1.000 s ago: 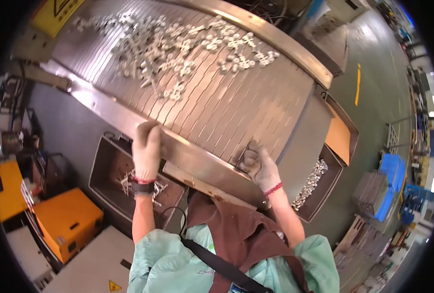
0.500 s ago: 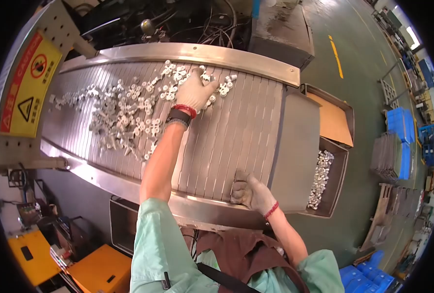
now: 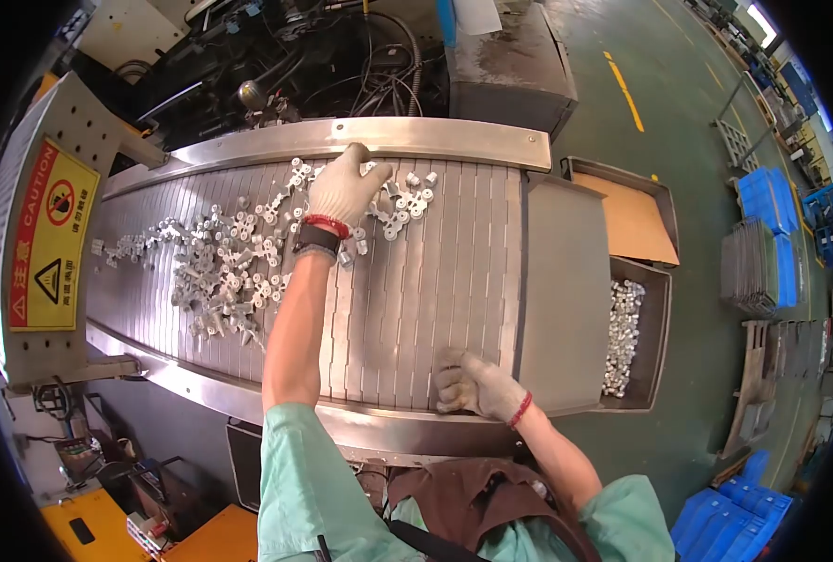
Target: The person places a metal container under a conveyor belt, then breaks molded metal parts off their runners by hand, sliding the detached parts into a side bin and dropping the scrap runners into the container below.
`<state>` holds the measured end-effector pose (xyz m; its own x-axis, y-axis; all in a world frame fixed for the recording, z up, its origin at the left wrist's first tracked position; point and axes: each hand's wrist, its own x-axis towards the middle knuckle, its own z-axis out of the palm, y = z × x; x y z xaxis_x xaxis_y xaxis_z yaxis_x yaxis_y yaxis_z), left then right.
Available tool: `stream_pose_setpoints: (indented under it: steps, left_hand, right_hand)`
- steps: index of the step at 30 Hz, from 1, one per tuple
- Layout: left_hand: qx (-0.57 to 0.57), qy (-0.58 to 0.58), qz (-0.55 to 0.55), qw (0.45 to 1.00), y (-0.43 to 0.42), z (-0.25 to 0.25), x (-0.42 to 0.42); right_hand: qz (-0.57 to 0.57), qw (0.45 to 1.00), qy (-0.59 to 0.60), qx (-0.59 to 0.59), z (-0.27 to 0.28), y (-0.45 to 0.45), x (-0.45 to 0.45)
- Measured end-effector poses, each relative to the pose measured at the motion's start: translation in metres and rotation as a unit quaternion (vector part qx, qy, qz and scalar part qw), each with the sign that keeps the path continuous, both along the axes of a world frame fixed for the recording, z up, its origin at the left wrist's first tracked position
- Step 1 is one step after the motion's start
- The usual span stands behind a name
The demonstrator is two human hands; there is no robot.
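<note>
Small silvery metal parts (image 3: 233, 258) lie in a loose heap on the slatted metal conveyor (image 3: 388, 318). My left hand (image 3: 344, 187), in a whitish glove, reaches over parts near the conveyor's far rail, its thumb apart from the other fingers; nothing shows in its grasp. More parts (image 3: 405, 204) lie just to its right. My right hand (image 3: 477, 386), gloved too, rests over the near side of the belt with its fingers curled. What it holds, if anything, is hidden.
Steel rails (image 3: 416, 136) edge the conveyor. Beyond its right end stand a bin of small metal pieces (image 3: 655, 337) and a bin with cardboard (image 3: 637, 220). A caution sign (image 3: 56, 239) stands at the left. Orange boxes (image 3: 107, 529) are at the lower left.
My left hand has gone from the near rail to the parts by the far rail. My right hand stays near the belt's front edge. The view has shifted.
</note>
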<state>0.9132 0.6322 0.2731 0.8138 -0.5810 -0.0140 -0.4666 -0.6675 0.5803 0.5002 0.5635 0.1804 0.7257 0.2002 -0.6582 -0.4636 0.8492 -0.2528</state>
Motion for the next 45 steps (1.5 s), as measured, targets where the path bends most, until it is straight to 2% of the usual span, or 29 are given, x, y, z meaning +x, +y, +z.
stream_pose_setpoints:
  steps: [2, 3, 4, 6, 8, 11, 12, 14, 15, 16, 17, 18, 19, 20, 21, 24, 27, 30, 31, 34, 35, 36, 37, 40, 41, 43, 44, 45]
  left_hand:
    - [0.044, -0.017, -0.029, 0.998, 0.000, -0.013, 0.003]
    - [0.059, -0.027, -0.059, 0.996, 0.002, -0.037, 0.002]
    - [0.127, -0.026, -0.110, 0.985, 0.001, -0.038, -0.007]
    - [0.098, -0.098, -0.083, 0.987, -0.001, -0.055, -0.028]
    - [0.097, -0.088, -0.096, 0.987, 0.005, -0.062, -0.050]
    - [0.091, -0.067, -0.132, 0.985, 0.029, -0.055, -0.093]
    - [0.091, -0.048, -0.151, 0.983, 0.041, -0.054, -0.107]
    - [0.067, -0.054, -0.159, 0.984, 0.073, -0.060, -0.137]
    - [0.078, -0.040, -0.162, 0.983, 0.090, -0.060, -0.148]
    - [0.087, -0.028, -0.168, 0.982, 0.106, -0.059, -0.157]
    - [0.042, -0.058, -0.161, 0.984, 0.123, -0.059, -0.164]
    - [-0.006, -0.089, -0.156, 0.984, 0.138, -0.059, -0.168]
    - [0.098, -0.002, -0.119, 0.988, 0.153, -0.061, -0.166]
    - [0.055, -0.037, -0.083, 0.994, 0.165, -0.063, -0.166]
    - [0.067, -0.021, -0.057, 0.996, 0.179, -0.060, -0.158]
    - [0.082, -0.019, -0.019, 0.996, 0.197, -0.057, -0.146]
    - [0.065, -0.035, 0.005, 0.997, 0.201, -0.067, -0.134]
    - [0.048, -0.010, 0.035, 0.998, 0.199, -0.069, -0.121]
    - [0.044, 0.002, 0.044, 0.998, 0.197, -0.068, -0.111]
    - [0.066, -0.015, 0.080, 0.994, 0.198, -0.075, -0.069]
    - [0.066, -0.037, 0.089, 0.993, 0.202, -0.079, -0.053]
    - [0.066, -0.060, 0.097, 0.991, 0.205, -0.084, -0.041]
    - [0.058, -0.087, 0.100, 0.989, 0.200, -0.069, -0.040]
    - [-0.035, 0.013, 0.181, 0.983, 0.172, -0.008, -0.072]
    - [-0.130, 0.029, 0.171, 0.976, 0.165, -0.021, -0.085]
    - [-0.120, 0.060, 0.096, 0.986, 0.138, -0.038, -0.119]
    - [-0.077, 0.100, 0.068, 0.990, 0.118, -0.037, -0.144]
    - [-0.049, 0.104, 0.041, 0.993, 0.095, -0.039, -0.165]
  right_hand:
    - [0.009, 1.000, -0.008, -0.021, 0.017, -0.001, 0.004]
    - [0.008, 1.000, -0.021, 0.001, 0.010, -0.002, 0.003]
    - [0.007, 0.999, -0.034, 0.022, -0.003, -0.004, 0.000]
    - [0.000, 0.998, -0.048, 0.039, -0.007, -0.005, -0.001]
    - [-0.010, 0.998, -0.045, 0.034, -0.001, -0.003, -0.003]
    - [-0.037, 0.993, -0.071, 0.092, -0.020, -0.003, -0.007]
    - [-0.046, 0.998, -0.046, -0.014, -0.013, -0.003, -0.002]
    - [-0.062, 0.973, 0.006, -0.221, 0.015, -0.010, 0.020]
    - [-0.050, 0.962, 0.009, -0.269, 0.020, -0.021, 0.035]
    - [-0.016, 0.892, -0.026, -0.450, 0.023, -0.032, 0.054]
    - [0.017, 0.786, -0.056, -0.615, 0.027, -0.043, 0.074]
    - [0.038, 0.720, -0.059, -0.691, 0.042, -0.051, 0.100]
    - [0.060, 0.644, -0.060, -0.760, 0.055, -0.057, 0.129]
    - [0.073, 0.581, -0.081, -0.807, 0.058, -0.063, 0.158]
    - [0.087, 0.513, -0.102, -0.848, 0.062, -0.068, 0.186]
    - [0.084, 0.381, -0.085, -0.917, 0.050, -0.075, 0.253]
    - [0.226, 0.422, -0.042, -0.877, 0.051, -0.080, 0.267]
    - [0.177, 0.391, -0.111, -0.896, 0.018, -0.081, 0.241]
    - [0.146, 0.361, -0.123, -0.913, 0.017, -0.078, 0.225]
    - [0.114, 0.354, -0.153, -0.916, 0.014, -0.075, 0.178]
    - [0.131, 0.377, -0.166, -0.902, 0.014, -0.076, 0.157]
    - [0.139, 0.374, -0.173, -0.901, 0.014, -0.075, 0.135]
    - [0.146, 0.369, -0.177, -0.900, 0.016, -0.075, 0.113]
    - [0.147, 0.374, -0.184, -0.897, 0.016, -0.069, 0.049]
    - [0.144, 0.378, -0.188, -0.895, 0.014, -0.064, 0.034]
    - [0.140, 0.389, -0.178, -0.893, 0.011, -0.053, 0.013]
    - [0.137, 0.391, -0.172, -0.894, 0.012, -0.049, 0.007]
    - [0.147, 0.417, -0.159, -0.883, 0.017, -0.048, 0.004]
